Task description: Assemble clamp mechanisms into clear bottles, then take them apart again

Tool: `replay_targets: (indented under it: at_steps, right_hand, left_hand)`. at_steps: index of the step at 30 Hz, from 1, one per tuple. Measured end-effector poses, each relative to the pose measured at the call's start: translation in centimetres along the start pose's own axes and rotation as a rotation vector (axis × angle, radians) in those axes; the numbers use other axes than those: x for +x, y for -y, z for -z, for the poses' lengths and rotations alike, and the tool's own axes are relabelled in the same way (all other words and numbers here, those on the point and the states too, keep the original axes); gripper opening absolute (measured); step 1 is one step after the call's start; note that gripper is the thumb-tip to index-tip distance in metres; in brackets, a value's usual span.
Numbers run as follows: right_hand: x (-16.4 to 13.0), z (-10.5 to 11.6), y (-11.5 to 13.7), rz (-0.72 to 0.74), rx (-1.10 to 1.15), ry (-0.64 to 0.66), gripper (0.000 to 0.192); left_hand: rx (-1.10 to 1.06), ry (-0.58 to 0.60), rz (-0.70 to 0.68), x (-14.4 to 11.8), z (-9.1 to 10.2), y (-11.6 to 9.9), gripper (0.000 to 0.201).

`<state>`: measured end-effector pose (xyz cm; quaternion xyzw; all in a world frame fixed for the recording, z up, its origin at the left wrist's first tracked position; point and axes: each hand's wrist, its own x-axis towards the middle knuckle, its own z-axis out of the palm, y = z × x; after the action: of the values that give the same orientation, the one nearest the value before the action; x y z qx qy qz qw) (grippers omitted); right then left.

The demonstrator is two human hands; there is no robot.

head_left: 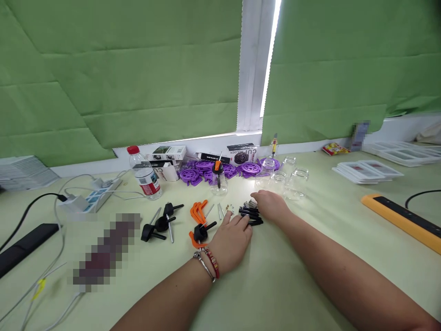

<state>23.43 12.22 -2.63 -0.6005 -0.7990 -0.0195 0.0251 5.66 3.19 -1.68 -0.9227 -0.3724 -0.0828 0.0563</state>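
My left hand (233,240) lies palm down on the table with its fingers stretched forward, touching or just over the near ends of several black tubes (250,212). Small brass-coloured parts (229,209) lie beyond its fingertips. My right hand (272,205) rests at the right side of a cluster of small metal springs (251,203); its index finger reaches out along them, while the other fingers are partly hidden. Left of my left hand are a black handle piece with a rod (200,232), orange curved levers (198,212) and loose metal pins (220,211).
Clear plastic cups (296,184) stand beyond my right hand. Purple discs (251,169), boxes (241,155) and a water bottle (144,174) line the back. More black handle pieces (161,224) and a power strip (103,193) are left; an orange-and-black bar (401,223) lies right.
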Motion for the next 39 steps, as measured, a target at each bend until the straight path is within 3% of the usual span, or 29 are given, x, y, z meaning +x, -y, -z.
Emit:
replay_targets:
  at_steps: [2,6,9,13,17,21,25,29,33,39]
  right_hand:
    - [0.0,0.0,0.0,-0.008,-0.013,-0.024,0.031]
    - [-0.4,0.6,0.8,-0.019,0.022,-0.107,0.027]
    - [-1.4,1.4,2.6,0.058,0.153,-0.122,0.029]
    - [-3.6,1.8,6.2,0.306,0.430,-0.057,0.036]
    - [-5.1,1.1,9.1,0.477,0.578,0.068,0.042]
    - [-5.2,0.6,9.5,0.439,0.605,0.142,0.033]
    - [-5.0,0.4,8.6,0.362,0.642,0.143,0.031]
    - [-4.9,-0.1,8.1,0.353,0.705,0.171,0.025]
    - [-4.9,-0.3,7.9,0.364,0.726,0.190,0.027]
    - [-5.5,1.1,7.8,0.448,0.520,0.220,0.060]
  left_hand:
    - [-0.033,-0.028,0.062,-0.3,1.9,1.0,0.020]
    - [-0.123,-0.009,0.398,-2.4,6.4,4.0,0.022]
    - [-0.148,0.104,0.576,-5.1,7.7,5.4,0.021]
    - [-0.250,0.222,0.713,-7.5,6.0,5.4,0.026]
    - [-0.453,0.152,0.704,-7.8,3.5,5.2,0.032]
    - [-0.665,0.086,0.770,-7.6,2.3,5.3,0.029]
    - [-1.028,0.064,0.784,-7.4,2.1,5.2,0.025]
    - [-1.269,-0.097,0.783,-7.0,1.8,5.0,0.025]
    - [-1.343,-0.143,0.870,-6.6,1.4,5.0,0.016]
    - [-1.261,-0.115,0.839,-6.3,0.9,4.7,0.009]
